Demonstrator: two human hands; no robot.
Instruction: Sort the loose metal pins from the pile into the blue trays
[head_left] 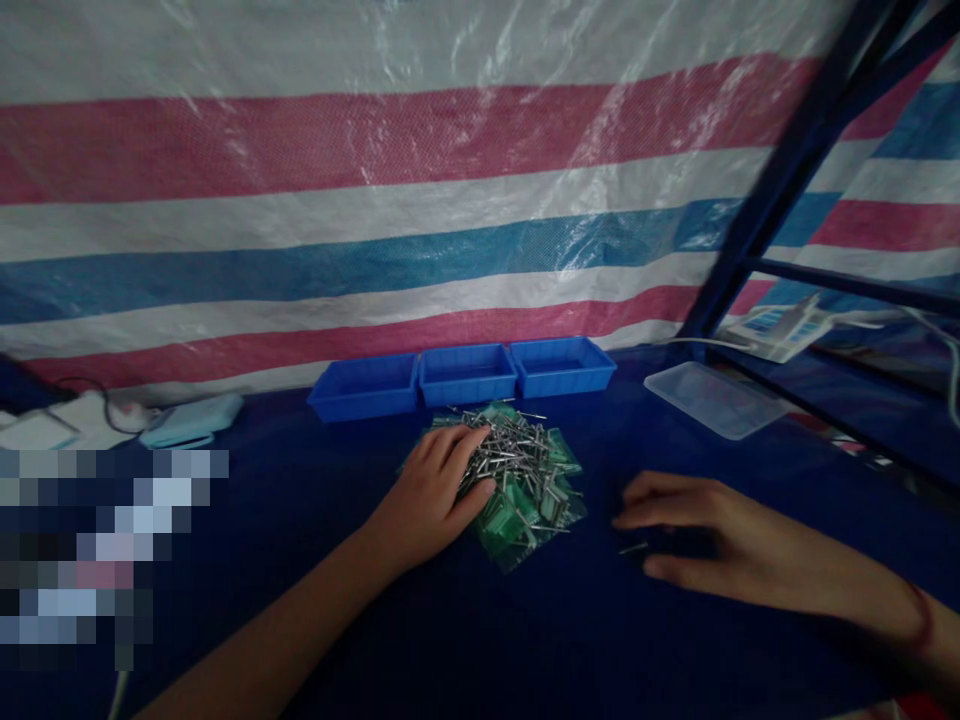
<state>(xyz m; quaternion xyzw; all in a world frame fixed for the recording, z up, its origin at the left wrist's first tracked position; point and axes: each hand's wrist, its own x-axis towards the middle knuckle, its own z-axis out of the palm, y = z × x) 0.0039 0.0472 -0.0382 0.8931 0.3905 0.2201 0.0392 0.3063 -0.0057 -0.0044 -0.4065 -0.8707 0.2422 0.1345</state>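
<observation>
A heap of thin silvery metal pins lies on the dark blue table, mixed with small clear bags with green in them. The exact kind of pin is too small to make out. My left hand rests on the heap's left side with its fingers stretched out and the thumb apart. To the right of the heap, my right hand is just above or on the tabletop, thumb and fingers apart. One loose pin lies near its thumb tip, and nothing shows between the fingers.
Behind the heap stand three blue bins in a row. A translucent lid or tray lies at the back right, by a dark metal frame. A light blue packet sits at the left. Striped sheeting hangs behind.
</observation>
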